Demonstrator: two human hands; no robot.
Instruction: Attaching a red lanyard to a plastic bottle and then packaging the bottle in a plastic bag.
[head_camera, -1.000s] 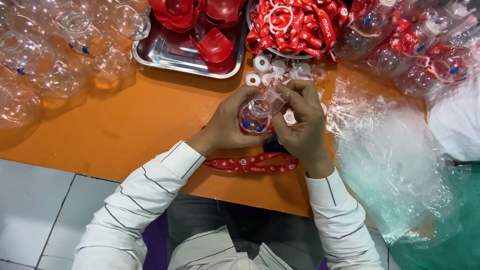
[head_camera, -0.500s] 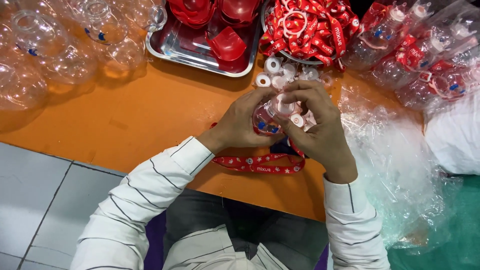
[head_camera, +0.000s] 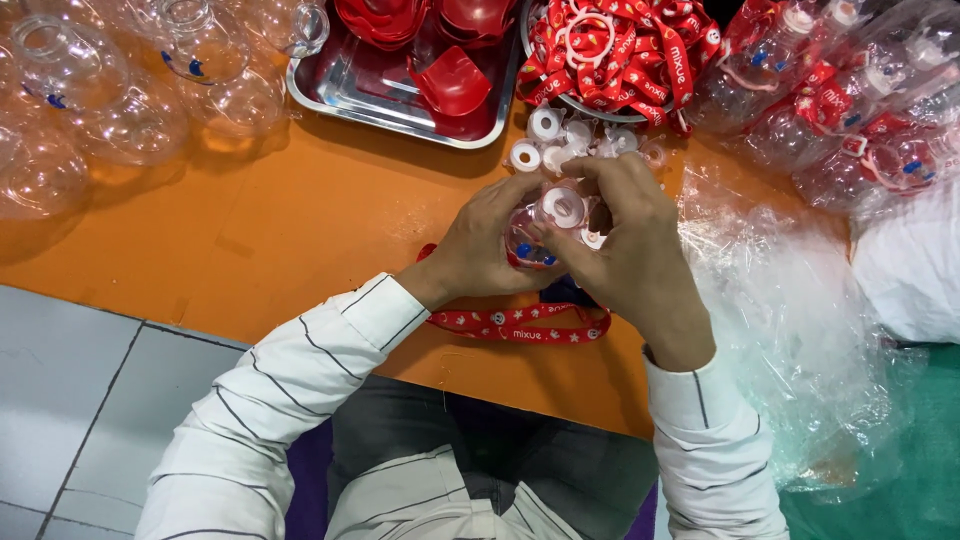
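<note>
Both hands meet just above the middle of the frame, over the orange surface (head_camera: 250, 240). The left hand (head_camera: 485, 245) cups a small clear bottle (head_camera: 527, 245) from the side and beneath, fingers wrapped round its body, which looks like a way to steady it while the other hand works at the top. The right hand (head_camera: 630, 245) comes over from the right, thumb and fingertips closed on a white cap (head_camera: 563, 207) that sits at the bottle's mouth; whether the cap is fully seated cannot be told. So both grips are clamped: left on the bottle, right on the cap, with the bottle held between the two palms and mostly hidden by them.

A red lanyard (head_camera: 520, 325) trails from under the hands onto the surface toward the lower middle, apparently tied to the bottle.

Supplies lie within reach along the top of the frame, seemingly sorted by kind: loose white caps (head_camera: 545, 125) just above the hands, a bowl of red straps (head_camera: 620, 45) at upper centre-right, a steel tray (head_camera: 350, 90) with red plastic pieces at upper centre, empty clear bottles (head_camera: 120, 90) at upper left, and strapped bottles (head_camera: 850, 100) at upper right. Crumpled clear plastic (head_camera: 790, 300) covers the right side.
</note>
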